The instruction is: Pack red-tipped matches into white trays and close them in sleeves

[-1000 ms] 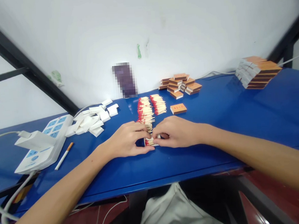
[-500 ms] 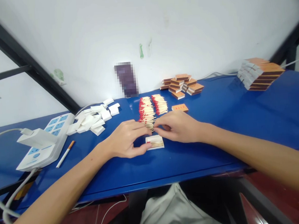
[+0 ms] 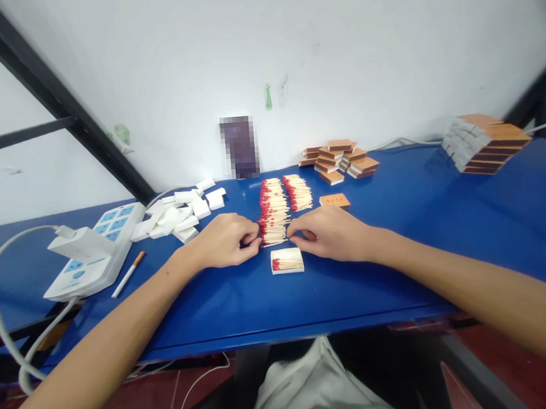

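Now the left hand (image 3: 231, 240) has left the tray (image 3: 286, 253) for the matches' (image 3: 273, 214) 8 o'clock, right hand (image 3: 328, 233) at 4, both pinches narrow, hold unclear, so the tray sits free, part-filled, at 6.

Bare forearms (image 3: 123, 333) (small dark mark (image 3: 167, 273) on the left), grey clothing (image 3: 321, 388).

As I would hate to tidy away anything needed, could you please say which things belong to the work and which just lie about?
Likely part of the work:
larger row of red-tipped matches
smaller row beside it
open white tray holding matches
pile of white trays
orange matchboxes

Probably just lying about:
cigarette
power strip
white charger
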### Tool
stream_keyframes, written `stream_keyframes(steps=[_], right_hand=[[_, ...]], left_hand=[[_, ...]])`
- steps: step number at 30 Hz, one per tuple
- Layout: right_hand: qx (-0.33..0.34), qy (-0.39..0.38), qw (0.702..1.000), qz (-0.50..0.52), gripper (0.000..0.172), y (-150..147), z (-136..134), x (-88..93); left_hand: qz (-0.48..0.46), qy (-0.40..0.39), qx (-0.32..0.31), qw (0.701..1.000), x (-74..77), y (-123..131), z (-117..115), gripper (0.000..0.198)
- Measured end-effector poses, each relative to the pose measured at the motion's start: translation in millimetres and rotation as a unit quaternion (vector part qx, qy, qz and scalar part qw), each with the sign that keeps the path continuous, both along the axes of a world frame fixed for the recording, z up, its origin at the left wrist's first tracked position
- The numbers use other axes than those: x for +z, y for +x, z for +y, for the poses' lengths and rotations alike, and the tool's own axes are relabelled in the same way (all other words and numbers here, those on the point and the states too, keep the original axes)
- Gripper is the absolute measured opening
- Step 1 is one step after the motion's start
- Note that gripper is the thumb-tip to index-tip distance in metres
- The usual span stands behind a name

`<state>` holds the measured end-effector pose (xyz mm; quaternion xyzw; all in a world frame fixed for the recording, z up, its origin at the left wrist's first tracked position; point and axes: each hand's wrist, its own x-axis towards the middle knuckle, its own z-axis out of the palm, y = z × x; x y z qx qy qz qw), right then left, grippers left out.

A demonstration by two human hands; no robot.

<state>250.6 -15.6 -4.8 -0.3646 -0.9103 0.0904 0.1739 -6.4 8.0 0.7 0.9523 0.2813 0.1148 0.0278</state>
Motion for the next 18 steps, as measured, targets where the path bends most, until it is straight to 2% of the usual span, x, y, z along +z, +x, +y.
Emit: stream_keyframes(steps=[9,18], right_hand=[[0.008,-0.01,1.0,0.025,0.017,-6.6,-4.8,-3.2],[-0.001,-0.033,0.999,0.002,0.018,-4.9,0.4,-3.7]], left_hand=[[-0.002,-0.024,0.0,1.0,-6.9,0.5,2.0,0.026],[0.0,-0.045,-0.005,0.999,-11.9,3.6,2.3,0.026]])
